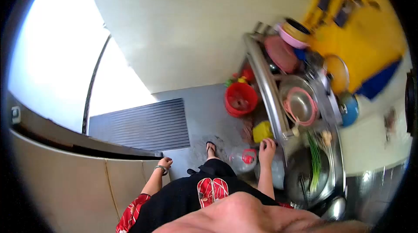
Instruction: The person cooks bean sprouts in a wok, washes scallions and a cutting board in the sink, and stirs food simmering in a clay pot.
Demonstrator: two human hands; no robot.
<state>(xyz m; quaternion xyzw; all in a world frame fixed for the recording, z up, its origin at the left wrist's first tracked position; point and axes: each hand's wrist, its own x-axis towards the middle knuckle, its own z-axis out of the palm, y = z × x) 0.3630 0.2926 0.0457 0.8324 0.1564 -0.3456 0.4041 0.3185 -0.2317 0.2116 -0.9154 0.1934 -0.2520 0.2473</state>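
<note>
My left hand (165, 162) hangs low on the left, with a bracelet at the wrist, beside the end of the pale cabinet front (126, 180). Its fingers look loosely bent, with nothing visible in them. On the other side my right hand (267, 150) is beside the sink counter's edge (285, 133), just below a yellow item (262, 131) in the view. Its fingers are slightly curled around nothing that I can see; whether it touches the counter is unclear. Close by, a clear plastic bottle or jug with a red part (248, 156) stands low down.
A red bucket (240, 99) stands on the grey floor. The sink holds a metal bowl and a pink-rimmed basket (314, 117). Green onions (314, 159) lie over a dark wok (296, 165). A ribbed mat (143, 124) lies by the bright doorway. Utensils hang on the yellow wall panel (370, 37).
</note>
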